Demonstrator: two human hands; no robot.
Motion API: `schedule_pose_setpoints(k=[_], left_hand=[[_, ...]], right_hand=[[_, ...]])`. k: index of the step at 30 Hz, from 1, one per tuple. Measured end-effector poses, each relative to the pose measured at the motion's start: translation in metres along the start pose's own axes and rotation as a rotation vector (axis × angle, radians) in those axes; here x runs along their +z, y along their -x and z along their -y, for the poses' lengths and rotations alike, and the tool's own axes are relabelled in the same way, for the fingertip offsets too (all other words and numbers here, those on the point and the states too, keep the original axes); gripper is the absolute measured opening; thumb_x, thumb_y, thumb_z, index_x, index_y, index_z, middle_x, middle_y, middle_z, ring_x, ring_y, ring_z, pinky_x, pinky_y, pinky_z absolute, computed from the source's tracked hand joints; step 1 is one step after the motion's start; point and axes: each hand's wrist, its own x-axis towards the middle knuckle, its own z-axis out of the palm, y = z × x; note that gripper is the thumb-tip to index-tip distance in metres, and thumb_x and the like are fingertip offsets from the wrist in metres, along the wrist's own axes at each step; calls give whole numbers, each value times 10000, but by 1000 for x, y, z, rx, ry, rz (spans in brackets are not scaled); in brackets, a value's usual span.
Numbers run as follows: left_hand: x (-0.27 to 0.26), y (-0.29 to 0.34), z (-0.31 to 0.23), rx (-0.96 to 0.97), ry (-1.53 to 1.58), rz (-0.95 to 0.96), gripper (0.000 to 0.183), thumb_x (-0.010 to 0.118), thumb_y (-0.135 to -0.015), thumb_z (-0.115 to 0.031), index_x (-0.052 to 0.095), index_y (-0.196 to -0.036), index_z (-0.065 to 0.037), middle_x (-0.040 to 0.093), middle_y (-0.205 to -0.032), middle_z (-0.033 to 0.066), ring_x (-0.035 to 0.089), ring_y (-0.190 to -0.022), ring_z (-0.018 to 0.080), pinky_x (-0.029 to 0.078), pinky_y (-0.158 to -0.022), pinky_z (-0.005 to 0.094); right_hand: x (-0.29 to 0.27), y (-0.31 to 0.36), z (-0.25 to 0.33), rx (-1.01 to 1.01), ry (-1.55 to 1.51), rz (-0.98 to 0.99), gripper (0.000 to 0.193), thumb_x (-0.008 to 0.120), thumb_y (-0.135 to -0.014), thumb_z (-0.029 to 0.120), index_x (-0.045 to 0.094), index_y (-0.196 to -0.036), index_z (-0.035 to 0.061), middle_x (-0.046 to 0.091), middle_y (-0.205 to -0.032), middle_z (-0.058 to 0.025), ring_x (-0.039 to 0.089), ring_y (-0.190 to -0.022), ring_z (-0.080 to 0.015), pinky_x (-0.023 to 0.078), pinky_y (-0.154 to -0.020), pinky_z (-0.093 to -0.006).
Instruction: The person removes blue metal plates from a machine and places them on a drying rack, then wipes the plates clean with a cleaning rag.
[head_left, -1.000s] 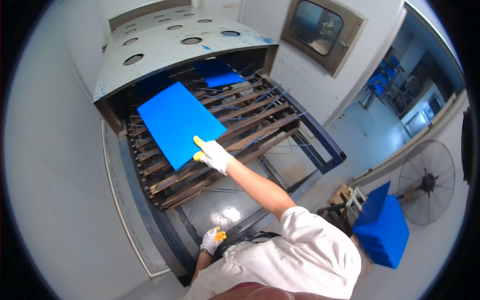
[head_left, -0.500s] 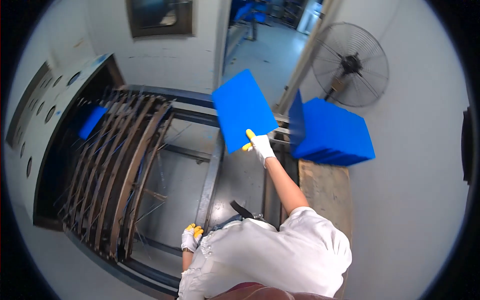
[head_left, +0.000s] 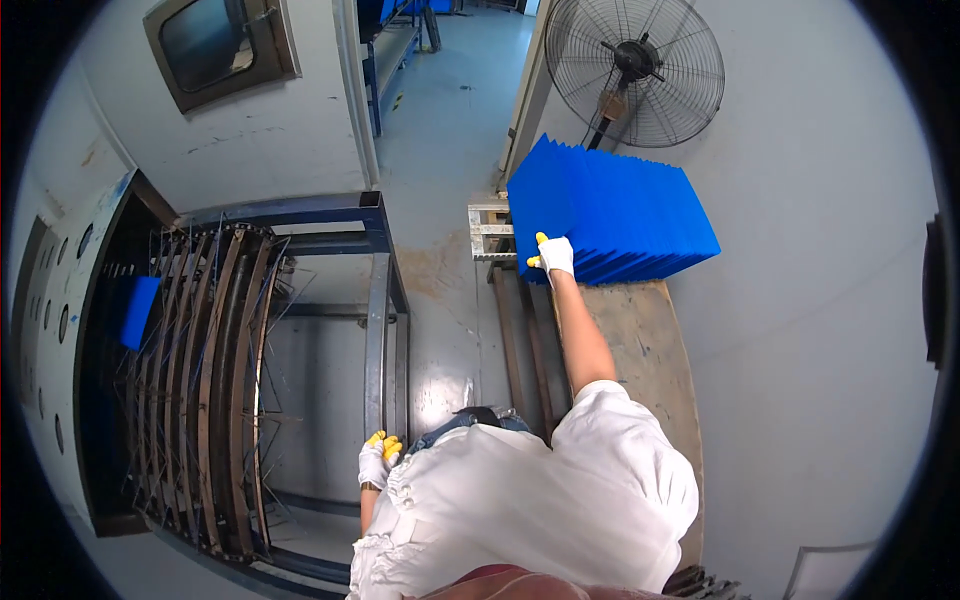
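My right hand (head_left: 555, 256), in a white glove with yellow fingertips, pinches the lower edge of a blue sheet (head_left: 541, 205). That sheet stands upright against the left end of a row of similar blue sheets (head_left: 640, 210). My left hand (head_left: 378, 458), gloved the same way, is curled beside the near end of a metal frame rail (head_left: 377, 350). Whether its fingers grip anything is hidden.
At the left, a slatted conveyor (head_left: 215, 380) with thin wires runs by a dark machine opening, where another blue sheet (head_left: 139, 312) stands. The sheet row sits on a worn bench (head_left: 640, 350). A caged fan (head_left: 634, 62) stands behind it, beside a doorway.
My right hand has carried the blue sheet rightward to the left end of the row. My view has turned, and the left hand stays curled near the rail.
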Motion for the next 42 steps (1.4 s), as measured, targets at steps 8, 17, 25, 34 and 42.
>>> schedule_pose_setpoints(k=[8, 17, 25, 34, 42], left_hand=[[11, 4, 8, -14, 34, -93, 213, 333, -838, -116, 417, -1034, -111, 537, -917, 118, 538, -718, 230, 435, -585, 339], [25, 9, 2, 32, -7, -47, 190, 354, -836, -152, 436, -1000, -102, 547, -873, 110, 544, -690, 220, 430, -571, 318], [15, 31, -5, 47, -20, -173, 313, 347, -831, -338, 490, -884, -65, 575, -777, 102, 554, -599, 205, 435, -508, 297], [-36, 70, 5, 187, 118, -285, 215, 396, -807, -84, 458, -1011, -55, 569, -838, 94, 561, -710, 181, 448, -582, 264], [-95, 100, 3, 339, 319, -418, 169, 448, -796, -132, 489, -936, -46, 570, -817, 97, 564, -664, 188, 447, -531, 271]], right_hand=[[-24, 33, 30, 865, -1151, 250, 268, 509, -749, 209, 536, -656, -41, 567, -645, -157, 582, -536, -240, 478, -393, -331], [44, 107, 73, 816, -1428, 776, 201, 509, -742, 187, 494, -772, -12, 532, -689, -155, 558, -580, -301, 487, -471, -378], [55, 133, 174, 576, -1330, 1140, 104, 455, -733, 95, 518, -781, 26, 537, -730, -154, 557, -593, -304, 486, -499, -371], [50, 124, 291, 195, -1146, 1389, 324, 455, -795, 299, 494, -906, -3, 569, -788, -131, 582, -633, -242, 482, -524, -281], [26, 105, 431, -18, -1045, 1472, 291, 448, -800, 280, 491, -934, 25, 566, -851, -109, 579, -683, -241, 477, -557, -299]])
